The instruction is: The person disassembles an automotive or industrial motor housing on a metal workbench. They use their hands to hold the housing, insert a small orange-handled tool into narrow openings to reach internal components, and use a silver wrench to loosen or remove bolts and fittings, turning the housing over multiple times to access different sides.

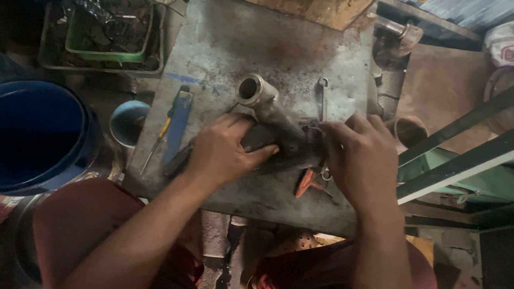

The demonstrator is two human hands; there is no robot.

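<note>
Item: pipe fitting (pixel 278 126), dark metal body with a pale round open mouth at its far end. It lies on the counter (pixel 225 53), a scuffed grey metal plate, near the middle and just ahead of the person. Long axis: runs from the pale mouth, far and slightly left, down toward the near right, where the dark body widens.

Left hand (pixel 222 150): laid over the near left part of the fitting, palm down, fingers curled around the dark body, thumb pointing right along it. It grips and steadies the piece.

Right hand (pixel 358 155): at the fitting's right end, fingers bent inward and touching that end. What the fingertips pinch there is hidden by the hand itself; possibly a small part or wire, but this cannot be told.

Relation: the fitting lies between the two hands, its wide end directly left of the right fingers, its pale mouth free and pointing away from both. The left hand covers more of it; the right works the end.

Nearby on the counter: a wrench (pixel 323 96) lying lengthwise just beyond the right hand; orange-handled pliers (pixel 308 183) partly under the fitting, near side; a blue flat tool (pixel 178 126) and a yellow-handled screwdriver (pixel 156 144) left of the left hand.

Off the counter: blue drum (pixel 37 134) far left; small blue bowl (pixel 128 122); green tray (pixel 110 32) of scrap parts, far left.
</note>
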